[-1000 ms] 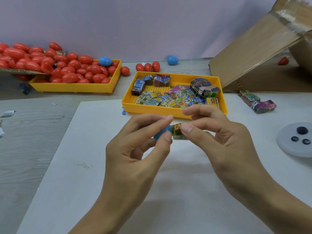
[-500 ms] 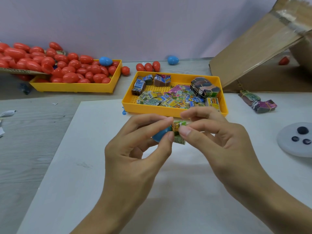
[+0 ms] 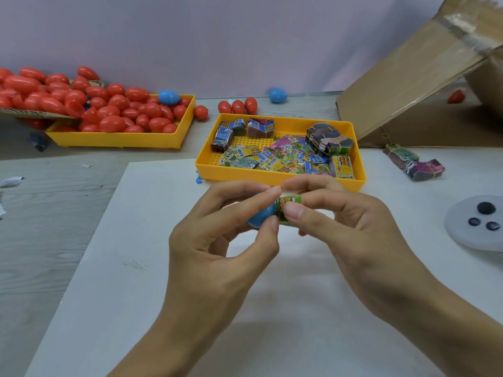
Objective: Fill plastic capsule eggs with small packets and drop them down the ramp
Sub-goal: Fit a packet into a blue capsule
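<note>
Far to the left of the left hand and beyond it, a long yellow plastic tray [image 3: 119, 138] is heaped with red plastic capsule eggs [image 3: 111, 112]; one blue plastic egg [image 3: 169, 97] lies on the heap at the tray's right end. The left hand [image 3: 217, 240] is raised over the white bench [image 3: 130, 268], with thumb and fingers curled round a blue plastic capsule egg half [image 3: 258, 216], its open side facing the right hand. Touching that opening is a small green printed paper packet [image 3: 288, 206], which the right hand [image 3: 351, 229] pinches between thumb and forefinger. Both hands meet at the packet. Just beyond the hands sits a yellow perforated plastic tray [image 3: 275, 176] holding loose colourful printed packets [image 3: 272, 156] and banded bundles. Three red eggs [image 3: 237, 106] and a second blue egg [image 3: 278, 95] lie farther beyond it. Beyond and to the right of the right hand, a brown cardboard ramp [image 3: 408, 77] rises toward the upper right. Between the ramp and the right hand lie two banded packet bundles [image 3: 413, 161] on the bench. Right of the right hand rests a round white device with dark buttons [image 3: 462, 227].
</note>
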Available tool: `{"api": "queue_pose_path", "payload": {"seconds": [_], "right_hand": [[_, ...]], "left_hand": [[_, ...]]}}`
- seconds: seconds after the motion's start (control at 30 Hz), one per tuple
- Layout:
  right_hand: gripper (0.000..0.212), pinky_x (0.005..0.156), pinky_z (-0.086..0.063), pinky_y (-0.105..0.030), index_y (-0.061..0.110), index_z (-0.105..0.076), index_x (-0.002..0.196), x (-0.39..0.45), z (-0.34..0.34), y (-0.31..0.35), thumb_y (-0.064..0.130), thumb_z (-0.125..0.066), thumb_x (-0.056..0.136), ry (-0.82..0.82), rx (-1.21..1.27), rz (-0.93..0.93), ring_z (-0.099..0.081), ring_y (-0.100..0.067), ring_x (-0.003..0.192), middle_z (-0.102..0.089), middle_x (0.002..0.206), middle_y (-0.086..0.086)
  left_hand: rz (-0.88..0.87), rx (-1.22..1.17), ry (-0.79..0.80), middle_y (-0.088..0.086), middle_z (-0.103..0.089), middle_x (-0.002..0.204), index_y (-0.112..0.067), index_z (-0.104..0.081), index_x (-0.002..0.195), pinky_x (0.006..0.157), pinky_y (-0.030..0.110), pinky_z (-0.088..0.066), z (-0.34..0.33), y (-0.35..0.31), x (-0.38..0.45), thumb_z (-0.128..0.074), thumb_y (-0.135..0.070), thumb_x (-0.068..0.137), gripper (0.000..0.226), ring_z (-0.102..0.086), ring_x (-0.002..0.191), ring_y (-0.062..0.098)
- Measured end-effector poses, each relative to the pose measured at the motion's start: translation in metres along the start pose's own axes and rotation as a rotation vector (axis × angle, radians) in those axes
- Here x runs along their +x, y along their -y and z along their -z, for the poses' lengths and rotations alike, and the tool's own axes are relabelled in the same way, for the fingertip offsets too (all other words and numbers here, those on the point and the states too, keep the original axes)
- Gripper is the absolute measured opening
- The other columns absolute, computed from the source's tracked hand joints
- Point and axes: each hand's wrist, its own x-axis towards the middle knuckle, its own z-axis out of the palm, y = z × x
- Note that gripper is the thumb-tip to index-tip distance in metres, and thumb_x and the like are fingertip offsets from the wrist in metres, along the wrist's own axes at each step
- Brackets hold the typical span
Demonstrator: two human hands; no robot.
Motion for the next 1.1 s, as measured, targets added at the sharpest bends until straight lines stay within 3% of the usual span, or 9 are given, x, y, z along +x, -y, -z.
{"api": "queue_pose_path", "payload": {"seconds": [0.17, 0.27, 0.43, 0.63, 0.7, 0.77, 0.87, 0.97, 1.1], "right_hand": [[0.018, 0.07, -0.053, -0.03, 0.021, -0.078, 0.071, -0.001, 0.0, 0.003, 0.038, -0.08, 0.073, -0.011, -0.058, -0.005, -0.064, -0.007, 0.09, -0.066, 0.107, 0.009], [0.022, 0.077, -0.053, -0.038, 0.023, -0.079, 0.069, -0.002, -0.002, 0.004, 0.043, -0.072, 0.065, -0.018, -0.069, -0.005, -0.063, -0.015, 0.093, -0.066, 0.105, 0.008], [0.019, 0.078, -0.052, -0.037, 0.027, -0.077, 0.065, -0.001, -0.002, 0.004, 0.044, -0.072, 0.064, -0.025, -0.092, 0.006, -0.064, -0.006, 0.09, -0.066, 0.1, 0.01], [0.019, 0.078, -0.052, -0.048, 0.026, -0.078, 0.065, -0.002, -0.004, 0.003, 0.044, -0.072, 0.064, -0.043, -0.107, -0.003, -0.064, -0.005, 0.091, -0.066, 0.097, 0.013], [0.02, 0.074, -0.053, -0.042, 0.026, -0.078, 0.067, -0.002, -0.003, 0.004, 0.046, -0.077, 0.065, -0.039, -0.11, -0.007, -0.064, -0.003, 0.089, -0.066, 0.098, 0.013], [0.018, 0.064, -0.051, -0.028, 0.026, -0.079, 0.069, -0.002, -0.001, 0.004, 0.044, -0.084, 0.069, -0.051, -0.107, 0.012, -0.062, 0.0, 0.083, -0.066, 0.099, 0.011], [0.013, 0.06, -0.047, -0.017, 0.024, -0.079, 0.074, -0.001, 0.002, 0.005, 0.036, -0.075, 0.074, -0.103, -0.102, 0.102, -0.063, 0.0, 0.086, -0.067, 0.099, 0.009], [0.009, 0.065, -0.05, -0.018, 0.027, -0.077, 0.082, 0.0, 0.004, 0.005, 0.034, -0.077, 0.076, -0.111, -0.137, 0.184, -0.064, -0.007, 0.097, -0.067, 0.099, 0.009], [0.005, 0.059, -0.05, -0.022, 0.027, -0.074, 0.081, 0.002, 0.007, 0.002, 0.023, -0.071, 0.078, -0.114, -0.132, 0.159, -0.065, -0.006, 0.081, -0.072, 0.086, 0.01]], "left_hand": [[0.01, -0.003, 0.001, -0.006, -0.066, 0.11, -0.018, -0.072, 0.115, 0.082, 0.023, -0.056, 0.0, -0.001, 0.0, -0.067, -0.013, 0.083, 0.033, -0.066, 0.104, 0.019], [-0.004, 0.004, 0.009, -0.007, -0.066, 0.11, -0.021, -0.066, 0.119, 0.083, 0.022, -0.056, 0.0, -0.002, 0.001, -0.067, -0.013, 0.083, 0.037, -0.066, 0.106, 0.02], [-0.005, 0.023, 0.008, -0.008, -0.066, 0.109, -0.019, -0.071, 0.115, 0.083, 0.021, -0.055, 0.001, 0.0, 0.001, -0.069, -0.013, 0.083, 0.033, -0.066, 0.106, 0.02], [-0.006, 0.035, -0.007, -0.007, -0.068, 0.107, -0.022, -0.077, 0.105, 0.081, 0.021, -0.056, 0.0, -0.001, 0.001, -0.068, -0.012, 0.083, 0.025, -0.067, 0.103, 0.016], [-0.001, 0.034, -0.026, -0.006, -0.069, 0.106, -0.022, -0.074, 0.104, 0.079, 0.022, -0.057, -0.001, -0.001, 0.0, -0.067, -0.013, 0.083, 0.024, -0.068, 0.102, 0.016], [0.042, -0.012, -0.073, -0.003, -0.071, 0.106, -0.021, -0.075, 0.105, 0.076, 0.026, -0.059, 0.0, 0.0, 0.0, -0.068, -0.015, 0.082, 0.024, -0.069, 0.099, 0.019], [0.156, -0.161, -0.124, 0.003, -0.074, 0.104, -0.023, -0.08, 0.102, 0.074, 0.028, -0.06, 0.001, 0.0, 0.002, -0.071, -0.018, 0.08, 0.024, -0.071, 0.095, 0.024], [0.255, -0.266, -0.145, 0.004, -0.077, 0.103, -0.026, -0.081, 0.1, 0.075, 0.029, -0.06, 0.002, 0.002, 0.005, -0.073, -0.024, 0.077, 0.025, -0.073, 0.097, 0.027], [0.32, -0.297, -0.105, 0.005, -0.078, 0.104, -0.021, -0.079, 0.104, 0.077, 0.031, -0.06, 0.001, 0.002, 0.005, -0.075, -0.023, 0.079, 0.026, -0.074, 0.097, 0.026]]}}
